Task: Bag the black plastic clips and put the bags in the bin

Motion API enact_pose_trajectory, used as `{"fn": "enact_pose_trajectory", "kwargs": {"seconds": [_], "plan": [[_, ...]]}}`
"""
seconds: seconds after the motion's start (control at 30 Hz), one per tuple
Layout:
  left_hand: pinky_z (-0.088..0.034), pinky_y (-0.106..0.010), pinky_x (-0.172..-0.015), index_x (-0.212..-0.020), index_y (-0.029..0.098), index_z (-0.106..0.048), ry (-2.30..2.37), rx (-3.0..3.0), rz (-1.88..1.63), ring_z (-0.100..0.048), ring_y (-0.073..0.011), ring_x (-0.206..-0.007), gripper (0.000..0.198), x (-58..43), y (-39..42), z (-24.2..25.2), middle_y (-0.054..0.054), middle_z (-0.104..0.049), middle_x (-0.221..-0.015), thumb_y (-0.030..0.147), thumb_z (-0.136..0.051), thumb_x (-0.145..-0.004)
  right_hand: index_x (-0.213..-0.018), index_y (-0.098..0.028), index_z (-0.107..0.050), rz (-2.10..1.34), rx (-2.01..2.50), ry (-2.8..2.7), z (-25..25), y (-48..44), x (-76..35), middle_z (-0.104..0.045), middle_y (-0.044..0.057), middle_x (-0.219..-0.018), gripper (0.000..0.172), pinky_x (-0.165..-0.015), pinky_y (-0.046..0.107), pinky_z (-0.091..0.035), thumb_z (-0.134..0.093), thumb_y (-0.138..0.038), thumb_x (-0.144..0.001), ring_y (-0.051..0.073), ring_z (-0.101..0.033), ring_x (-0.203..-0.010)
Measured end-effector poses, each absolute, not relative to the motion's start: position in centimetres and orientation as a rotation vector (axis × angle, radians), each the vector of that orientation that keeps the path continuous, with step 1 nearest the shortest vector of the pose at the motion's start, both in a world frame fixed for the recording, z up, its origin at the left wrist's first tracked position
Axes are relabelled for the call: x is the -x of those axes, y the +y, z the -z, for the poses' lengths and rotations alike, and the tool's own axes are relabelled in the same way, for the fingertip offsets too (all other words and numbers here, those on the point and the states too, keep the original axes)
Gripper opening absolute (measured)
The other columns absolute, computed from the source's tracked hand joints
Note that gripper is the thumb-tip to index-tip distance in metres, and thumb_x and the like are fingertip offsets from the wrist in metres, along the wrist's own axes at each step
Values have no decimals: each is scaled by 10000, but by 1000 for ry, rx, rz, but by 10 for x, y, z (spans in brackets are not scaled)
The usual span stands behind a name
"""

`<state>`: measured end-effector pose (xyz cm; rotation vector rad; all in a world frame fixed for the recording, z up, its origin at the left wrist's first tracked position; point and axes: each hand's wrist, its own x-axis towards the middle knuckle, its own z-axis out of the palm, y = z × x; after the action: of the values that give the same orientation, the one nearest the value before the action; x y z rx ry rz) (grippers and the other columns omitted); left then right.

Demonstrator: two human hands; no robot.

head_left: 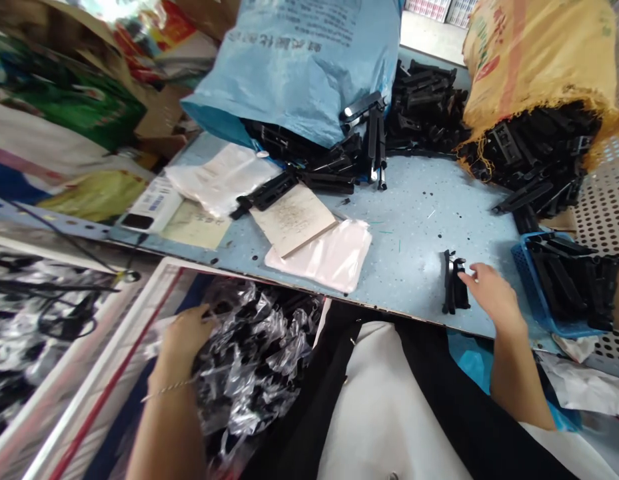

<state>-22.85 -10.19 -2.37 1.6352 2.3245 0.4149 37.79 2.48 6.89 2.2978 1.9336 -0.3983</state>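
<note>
My right hand rests on the blue table near its front edge, fingers stretched toward a small stack of black plastic parts and touching its right side. My left hand is down at the lower left, lying on a heap of clear plastic bags holding black parts inside a large sack; its fingers are curled into the bags and mostly hidden. A thin bracelet circles that wrist.
A blue sack and a tan woven sack spill black parts across the back of the table. A blue basket of parts stands at the right. Empty clear bags, a cardboard card and papers lie mid-table.
</note>
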Motion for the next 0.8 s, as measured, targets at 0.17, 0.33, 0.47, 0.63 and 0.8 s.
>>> {"fn": "enact_pose_trajectory", "kwargs": {"seconds": [0.17, 0.33, 0.47, 0.63, 0.8], "plan": [[-554, -445, -924, -1014, 165, -678, 2580, -1502, -555, -678, -290, -983, 260, 150, -60, 14, -115, -717, -963, 329, -527, -881, -1034, -170, -659, 515, -2033, 1771, -50, 13, -397, -755, 142, -964, 446, -672, 345, -430, -542, -582, -910, 321, -709, -890], [-540, -403, -942, -961, 159, -702, 2031, -1943, -821, -637, -264, -1040, 115, 18, 2, -1, -132, -692, -1050, 212, -615, -906, -936, -204, -653, 673, -2145, 1853, -37, 26, -390, -748, 76, -825, 308, -647, 331, -447, -525, -475, -864, 256, -702, -726], [-541, -361, -836, -786, 153, -684, 1944, -1809, -713, -643, -241, -946, 134, -12, 36, 4, -130, -683, -977, 115, -604, -887, -925, -201, -666, 1091, -2299, 2008, -37, 35, -369, -719, 36, -748, 356, -634, 329, -491, -577, -517, -788, 203, -663, -620], [-492, -290, -689, -700, 167, -681, 1791, -1547, -792, -620, -162, -703, 175, 26, 47, 4, -27, -678, -733, 223, -640, -861, -840, -199, -655, 2093, -2339, 1971, -40, 43, -311, -658, -5, -705, 338, -565, 278, -482, -689, -520, -741, 147, -596, -595], [-480, -301, -703, -692, 171, -704, 1709, -1420, -814, -647, -184, -742, 186, 33, 51, 1, -32, -723, -760, 269, -619, -825, -757, -240, -635, 3083, -1908, 1565, -33, 67, -230, -641, -43, -691, 286, -725, 370, -564, -786, -478, -707, 171, -638, -662]]}}
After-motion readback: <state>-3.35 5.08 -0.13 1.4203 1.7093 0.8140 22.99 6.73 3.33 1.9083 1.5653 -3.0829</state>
